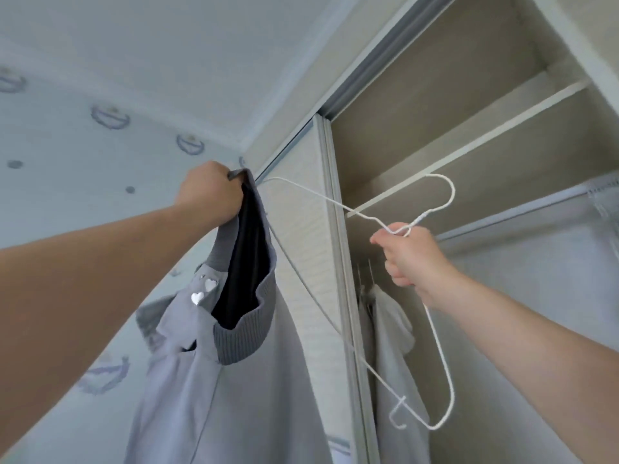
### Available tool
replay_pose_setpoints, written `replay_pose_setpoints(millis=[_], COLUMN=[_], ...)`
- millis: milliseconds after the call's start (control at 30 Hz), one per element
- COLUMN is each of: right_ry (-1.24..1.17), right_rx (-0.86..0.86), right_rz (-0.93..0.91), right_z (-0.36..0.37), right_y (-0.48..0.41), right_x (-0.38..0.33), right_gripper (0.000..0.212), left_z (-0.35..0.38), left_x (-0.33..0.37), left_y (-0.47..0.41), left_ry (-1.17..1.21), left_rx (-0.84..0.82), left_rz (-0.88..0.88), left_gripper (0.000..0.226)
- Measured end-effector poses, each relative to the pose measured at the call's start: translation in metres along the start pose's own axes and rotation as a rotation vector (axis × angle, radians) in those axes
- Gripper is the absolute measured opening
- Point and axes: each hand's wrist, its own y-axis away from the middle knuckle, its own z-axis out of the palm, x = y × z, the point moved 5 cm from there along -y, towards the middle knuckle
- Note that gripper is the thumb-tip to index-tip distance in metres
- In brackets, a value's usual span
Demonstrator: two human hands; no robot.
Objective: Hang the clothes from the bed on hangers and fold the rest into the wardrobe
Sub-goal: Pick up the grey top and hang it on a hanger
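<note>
My left hand is clenched on the ribbed collar of the grey jacket, lifted high so the body hangs free and the neck gapes to show the dark lining. That opening is what I need to feed wire into. My right hand has its fingers curled round the neck of the white wire hanger, just under its hook, which leaves both shoulders free to swing. One shoulder tip reaches across to the collar beside my left knuckles (whether it is inside the neck yet I cannot tell), while the other hangs down below my wrist. Behind the jacket is the edge of the wardrobe's sliding door. Just inside that edge a pale garment hangs already. The rail runs along the top of the hanging space, and the shelf sits above it. I judge the jacket still has to be seated on both shoulders before it goes on the rail.
</note>
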Motion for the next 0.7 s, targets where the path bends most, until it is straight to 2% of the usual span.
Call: replay_pose_setpoints(millis=[200,433,500,700], right_ry=[-0.101,-0.392,-0.457,-0.542], right_rx=[-0.282,-0.605,-0.695,-0.785], right_rz=[0.132,0.349,0.342,0.214], right_z=[0.066,0.162,0.191,0.273], right_y=[0.071,0.173,0.2,0.282], right_x=[-0.031,-0.065,-0.085,-0.134], right_gripper=[0.018,0.013,0.005,0.022], left_z=[-0.134,-0.307,-0.357,-0.484], left_x=[-0.041,-0.106,-0.12,-0.141], left_y=[0.04,0.107,0.126,0.175], left_ry=[-0.304,-0.597,-0.666,-0.858], left_rx=[0.065,0.051,0.062,0.018], left_rz=[-0.125,-0.337,-0.386,-0.458], left_gripper=[0.037,0.036,0.036,0.039])
